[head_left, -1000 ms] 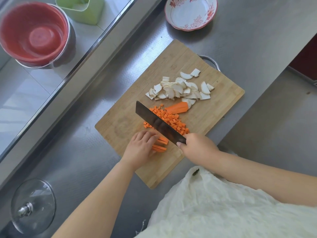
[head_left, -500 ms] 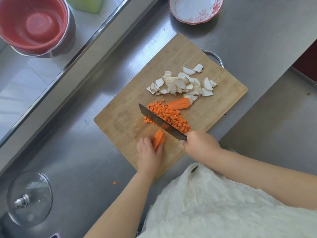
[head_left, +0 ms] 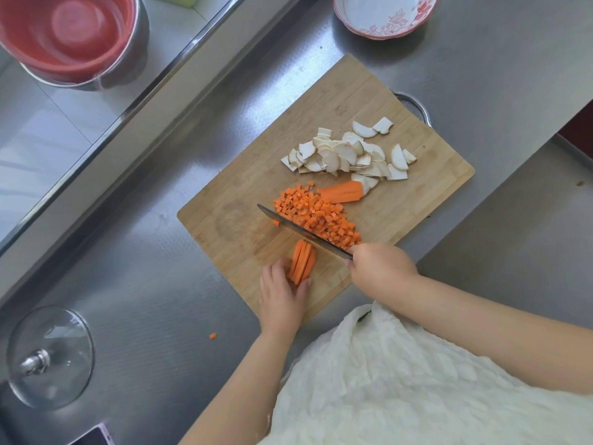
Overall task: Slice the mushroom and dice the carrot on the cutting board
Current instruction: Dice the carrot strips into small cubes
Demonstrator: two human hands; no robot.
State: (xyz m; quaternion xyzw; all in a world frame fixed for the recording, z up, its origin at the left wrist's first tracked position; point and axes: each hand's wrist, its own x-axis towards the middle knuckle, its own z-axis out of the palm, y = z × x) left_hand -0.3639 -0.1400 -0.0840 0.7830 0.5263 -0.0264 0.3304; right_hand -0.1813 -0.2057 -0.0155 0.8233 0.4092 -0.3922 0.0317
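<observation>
A wooden cutting board (head_left: pixel 244 220) lies on the steel counter. White mushroom slices (head_left: pixel 346 155) are piled at its far side. Below them sit a heap of diced carrot (head_left: pixel 321 216) and an uncut carrot piece (head_left: pixel 343 192). My left hand (head_left: pixel 282 293) holds a bundle of carrot strips (head_left: pixel 301 261) at the board's near edge, fingers on both sides of it. My right hand (head_left: pixel 378 271) grips the handle of a dark cleaver (head_left: pixel 298 231), whose blade lies between the strips and the diced heap, just beyond the strips' far end.
A red-patterned white bowl (head_left: pixel 385 17) stands beyond the board. A red basin in a steel pot (head_left: pixel 70 36) sits in the sink at top left. A glass lid (head_left: pixel 48 354) lies at lower left. One carrot cube (head_left: pixel 212 335) lies on the counter.
My left hand gathered the carrot strips, turned them to point at the blade and slid back toward me. The cleaver stayed next to the diced heap.
</observation>
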